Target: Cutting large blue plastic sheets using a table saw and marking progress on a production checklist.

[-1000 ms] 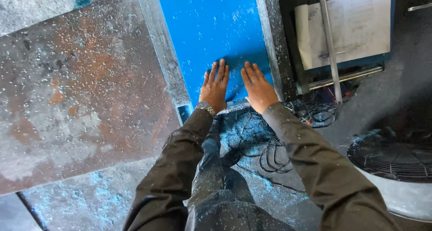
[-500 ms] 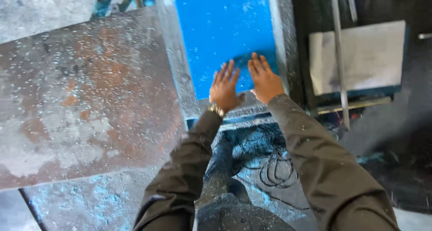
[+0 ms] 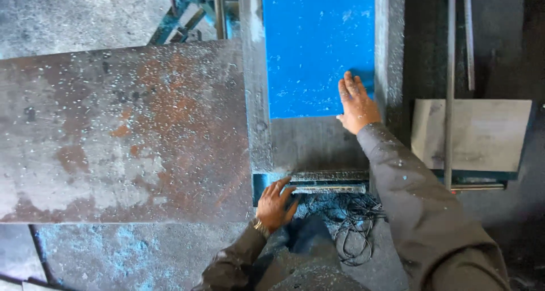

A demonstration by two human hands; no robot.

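A rusty steel plate point(image 3: 122, 132) lies left; tangled wire point(image 3: 355, 226) lies below.

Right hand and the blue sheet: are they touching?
Touching. The head view shows the right hand lying flat, fingers spread, on the blue sheet's near right corner, with no gap visible.

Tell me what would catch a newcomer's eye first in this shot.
The bright blue sheet at top centre stands out, lying in a grey metal channel, with the right hand flat on its lower right corner. To the left spreads a large rusty steel plate; the left hand rests at the channel's near end.
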